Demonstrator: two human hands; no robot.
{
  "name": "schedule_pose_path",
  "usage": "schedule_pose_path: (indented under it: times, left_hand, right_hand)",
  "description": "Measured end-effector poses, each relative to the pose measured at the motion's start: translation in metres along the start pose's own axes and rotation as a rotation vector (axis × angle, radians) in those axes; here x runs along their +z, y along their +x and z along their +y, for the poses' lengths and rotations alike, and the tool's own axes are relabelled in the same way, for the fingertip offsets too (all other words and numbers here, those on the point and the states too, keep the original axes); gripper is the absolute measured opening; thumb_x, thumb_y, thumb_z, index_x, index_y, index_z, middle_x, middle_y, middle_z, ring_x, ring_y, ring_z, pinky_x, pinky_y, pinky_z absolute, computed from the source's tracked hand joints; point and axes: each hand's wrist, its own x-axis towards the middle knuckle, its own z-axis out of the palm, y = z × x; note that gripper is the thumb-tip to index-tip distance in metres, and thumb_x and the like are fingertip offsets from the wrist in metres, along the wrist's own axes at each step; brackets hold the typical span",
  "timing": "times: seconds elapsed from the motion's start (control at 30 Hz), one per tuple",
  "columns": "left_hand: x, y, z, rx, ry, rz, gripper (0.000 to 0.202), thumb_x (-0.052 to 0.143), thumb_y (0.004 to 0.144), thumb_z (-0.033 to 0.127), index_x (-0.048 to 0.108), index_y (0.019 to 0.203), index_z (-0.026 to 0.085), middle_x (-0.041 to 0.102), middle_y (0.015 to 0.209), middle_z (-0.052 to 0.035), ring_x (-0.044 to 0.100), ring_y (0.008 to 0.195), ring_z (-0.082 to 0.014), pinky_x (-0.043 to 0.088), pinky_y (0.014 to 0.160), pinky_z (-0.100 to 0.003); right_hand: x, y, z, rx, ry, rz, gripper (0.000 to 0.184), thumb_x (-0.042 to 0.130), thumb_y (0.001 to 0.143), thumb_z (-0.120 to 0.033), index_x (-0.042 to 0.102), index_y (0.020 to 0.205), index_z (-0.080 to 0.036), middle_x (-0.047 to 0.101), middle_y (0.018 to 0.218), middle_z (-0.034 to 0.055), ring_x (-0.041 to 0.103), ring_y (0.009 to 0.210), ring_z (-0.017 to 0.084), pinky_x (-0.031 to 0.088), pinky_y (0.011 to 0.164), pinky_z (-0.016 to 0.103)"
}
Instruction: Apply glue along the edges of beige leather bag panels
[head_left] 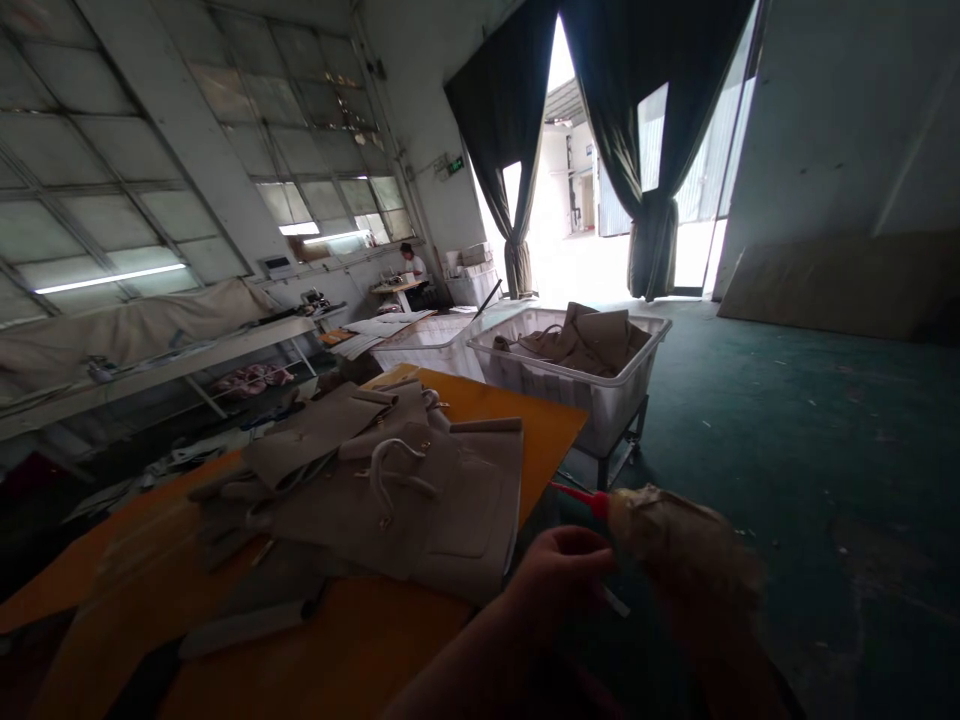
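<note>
My right hand (pixel 701 600), dark in shadow, is closed around a squeeze bottle wrapped in tan paper (pixel 667 530), and the bottle's thin red nozzle (pixel 581 498) points left. My left hand (pixel 559 575) is curled just below the nozzle, with a thin pale strip (pixel 615 600) showing past its fingers. I cannot tell if that hand holds the strip. Both hands are beyond the right edge of an orange table (pixel 502 415). On it lie beige handbag pieces (pixel 390 500), including a pocketed panel with a pale cord loop (pixel 397 470).
A white plastic bin (pixel 540 400) of beige bags stands on a wheeled frame beyond the table. Green-painted floor (pixel 787 480) spreads to the right. A long workbench (pixel 150 365) runs along the left wall, and a seated person (pixel 411 268) works at the far end.
</note>
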Motion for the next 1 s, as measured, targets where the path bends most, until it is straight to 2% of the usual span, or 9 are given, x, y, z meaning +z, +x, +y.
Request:
schedule_pose_path:
  times: [0.07,0.1,0.17,0.23,0.3,0.57,0.77,0.87,1.0]
  left_hand:
    - [-0.050,0.004,0.012,0.128,0.586,0.232,0.034,0.071,0.087,0.020,0.071,0.121,0.013,0.071,0.124,-0.0139,0.072,0.086,-0.0186,0.059,0.076,-0.029]
    - [-0.077,0.006,0.018,0.167,0.925,0.378,0.040,0.062,0.088,0.007,0.069,0.127,0.012,0.068,0.134,-0.0153,0.072,0.106,-0.0209,0.057,0.091,-0.029]
    - [-0.131,0.013,0.029,-0.004,1.561,0.543,0.058,0.048,0.086,-0.007,0.063,0.139,0.012,0.059,0.150,-0.0181,0.061,0.135,-0.0239,0.049,0.111,-0.031]
    - [-0.172,0.019,0.035,-0.108,1.695,0.573,0.060,0.040,0.088,-0.009,0.061,0.141,0.009,0.056,0.151,-0.0243,0.066,0.129,-0.0309,0.053,0.107,-0.041]
    - [-0.195,0.022,0.034,-0.165,1.749,0.557,0.059,0.036,0.091,-0.007,0.061,0.141,0.010,0.054,0.151,-0.0255,0.072,0.117,-0.0336,0.058,0.099,-0.046]
    - [-0.204,0.024,0.025,-0.286,1.906,0.555,0.052,0.027,0.100,0.002,0.062,0.137,0.011,0.065,0.132,-0.0219,0.076,0.104,-0.0321,0.060,0.083,-0.041]
    - [-0.209,0.002,0.036,-0.244,2.023,0.482,0.051,0.029,0.101,0.003,0.068,0.133,0.015,0.069,0.125,-0.0193,0.077,0.098,-0.0346,0.061,0.078,-0.045]
    - [-0.220,-0.020,0.047,-0.019,2.167,0.444,0.052,0.031,0.097,-0.001,0.073,0.126,0.013,0.071,0.122,-0.0192,0.074,0.105,-0.0361,0.060,0.084,-0.050]
    - [-0.240,-0.054,0.076,0.615,2.253,0.426,0.051,0.043,0.095,0.000,0.071,0.135,0.016,0.076,0.110,-0.0146,0.070,0.106,-0.0331,0.054,0.098,-0.055]
  right_hand:
    - [-0.002,0.003,-0.005,-0.043,0.088,0.048,0.064,0.091,0.072,-0.054,0.069,0.129,-0.035,0.064,0.139,0.0098,0.062,0.124,0.038,0.060,0.089,0.045]
    - [-0.005,0.003,-0.007,-0.044,0.122,0.069,0.062,0.089,0.075,-0.058,0.069,0.129,-0.035,0.063,0.142,0.0092,0.060,0.128,0.037,0.060,0.091,0.045]
    - [-0.011,0.002,-0.007,0.004,0.162,0.099,0.060,0.086,0.078,-0.064,0.068,0.129,-0.037,0.061,0.146,0.0077,0.056,0.135,0.036,0.058,0.101,0.047]
    - [-0.017,0.000,-0.002,0.083,0.213,0.121,0.062,0.085,0.078,-0.068,0.068,0.130,-0.039,0.061,0.148,0.0060,0.053,0.139,0.034,0.053,0.111,0.050]
    - [-0.021,-0.002,0.003,0.138,0.277,0.136,0.064,0.088,0.075,-0.067,0.069,0.131,-0.041,0.061,0.149,0.0040,0.052,0.142,0.033,0.050,0.115,0.050]
    - [-0.030,-0.008,0.001,0.172,0.376,0.131,0.059,0.087,0.079,-0.063,0.071,0.131,-0.041,0.056,0.156,-0.0008,0.036,0.154,0.032,0.046,0.120,0.050]
    - [-0.042,-0.016,-0.006,0.107,0.392,0.140,0.057,0.082,0.085,-0.058,0.068,0.136,-0.039,0.059,0.152,0.0012,0.047,0.148,0.033,0.052,0.115,0.052]
    - [-0.048,-0.020,-0.009,0.111,0.404,0.149,0.055,0.080,0.088,-0.056,0.067,0.137,-0.037,0.065,0.145,0.0031,0.054,0.141,0.032,0.050,0.116,0.052]
    - [-0.052,-0.023,-0.015,0.094,0.402,0.148,0.050,0.077,0.090,-0.055,0.068,0.135,-0.038,0.066,0.144,0.0021,0.056,0.139,0.030,0.049,0.117,0.048]
